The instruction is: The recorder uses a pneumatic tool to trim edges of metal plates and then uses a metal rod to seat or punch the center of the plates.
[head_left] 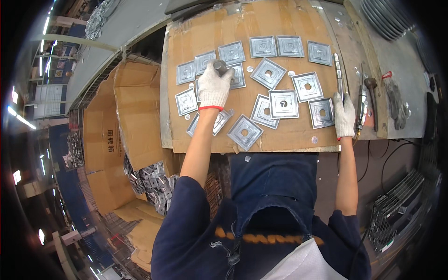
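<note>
— What's nearest the person at the desk (pixel 373 56)?

— A dark blue apron, then the front edge of a flat brown cardboard sheet (pixel 289 135) laid over the desk. Square silver metal plates with stamped centres (pixel 283 104) lie scattered across it, some overlapping, most with a round hole in the middle.

— And the right hand (pixel 344 115)?

— White knit glove, at about three o'clock on the cardboard. Its fingers are closed around the lower end of a long slim metal rod (pixel 339 74) that points away toward twelve.

— The left hand (pixel 213 88)?

— Gloved too, further in, at roughly ten o'clock. The fingers are wrapped tight on a short dark grey metal cylinder (pixel 220 66), standing on end among the plates there.

— Anything beyond?

— A wooden-handled hammer (pixel 372 95) lies just right of the rod. At nine o'clock, off the desk, an open brown cardboard box (pixel 135 107) stands, with more metal plates heaped below it.
</note>
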`<state>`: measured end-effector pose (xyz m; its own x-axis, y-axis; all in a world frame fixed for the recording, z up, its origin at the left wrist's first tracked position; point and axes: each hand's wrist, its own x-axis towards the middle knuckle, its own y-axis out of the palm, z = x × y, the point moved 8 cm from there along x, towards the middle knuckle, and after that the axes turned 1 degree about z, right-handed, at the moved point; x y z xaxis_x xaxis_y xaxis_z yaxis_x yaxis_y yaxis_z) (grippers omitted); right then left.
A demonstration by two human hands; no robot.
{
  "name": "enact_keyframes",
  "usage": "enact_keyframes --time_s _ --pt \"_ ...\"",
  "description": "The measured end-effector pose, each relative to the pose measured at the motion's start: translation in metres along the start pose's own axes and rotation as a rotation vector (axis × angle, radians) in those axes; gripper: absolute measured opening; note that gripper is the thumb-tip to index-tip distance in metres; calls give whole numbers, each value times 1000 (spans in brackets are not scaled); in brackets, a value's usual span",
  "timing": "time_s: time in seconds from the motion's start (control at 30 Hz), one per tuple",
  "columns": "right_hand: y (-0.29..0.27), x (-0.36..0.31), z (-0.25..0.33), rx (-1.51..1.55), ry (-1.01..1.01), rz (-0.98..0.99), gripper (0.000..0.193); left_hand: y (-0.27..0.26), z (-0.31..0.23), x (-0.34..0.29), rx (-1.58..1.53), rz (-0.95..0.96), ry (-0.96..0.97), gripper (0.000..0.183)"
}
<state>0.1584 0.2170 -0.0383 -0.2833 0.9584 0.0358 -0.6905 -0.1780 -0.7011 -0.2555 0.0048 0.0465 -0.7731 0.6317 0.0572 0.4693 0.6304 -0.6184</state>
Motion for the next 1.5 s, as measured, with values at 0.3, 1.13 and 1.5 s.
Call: enact_keyframes --time_s 0.3,1.13,1.5 --pt "0 0 10 96 42 72 64 -2 5 7 67 183 3 28" --pt "64 -35 320 -328 -485 580 48 -6 5 3 69 138 87 47" --pt "86 -71 186 -230 -383 489 42 -22 -34 -7 -133 75 52 36"
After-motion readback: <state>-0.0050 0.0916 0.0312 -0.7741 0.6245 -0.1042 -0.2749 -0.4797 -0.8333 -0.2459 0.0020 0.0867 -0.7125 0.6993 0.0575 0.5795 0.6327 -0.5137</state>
